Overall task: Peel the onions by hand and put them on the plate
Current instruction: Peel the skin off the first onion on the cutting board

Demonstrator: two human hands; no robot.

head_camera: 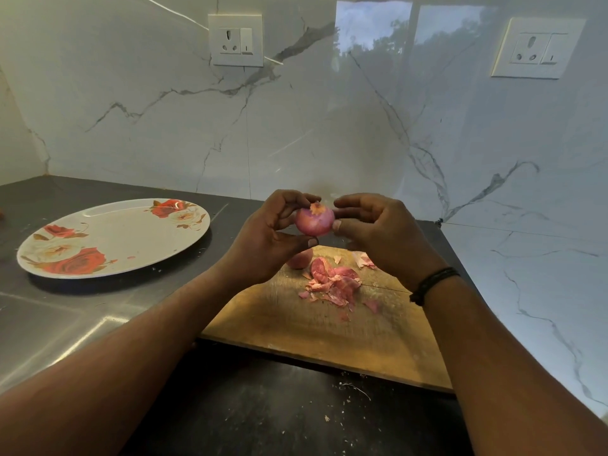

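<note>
We find the onion [315, 220] held in the air above the wooden cutting board [329, 327], gripped between both hands. The left hand [263, 238] cups it with fingers and thumb closed around it; the right hand [378, 225] pinches its side. Loose skins [332, 284] lie on the board, beside a second onion [300, 258]. The floral plate [112, 238] sits well apart, left.

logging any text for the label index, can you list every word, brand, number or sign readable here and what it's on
No text can be read in this view.
Left wall socket: plain, only pin holes and a switch, no lettering visible.
Right wall socket: plain as well.
Plate: rose pattern only, no words.
Cutting board, onion and wristband: no marks or labels.
</note>
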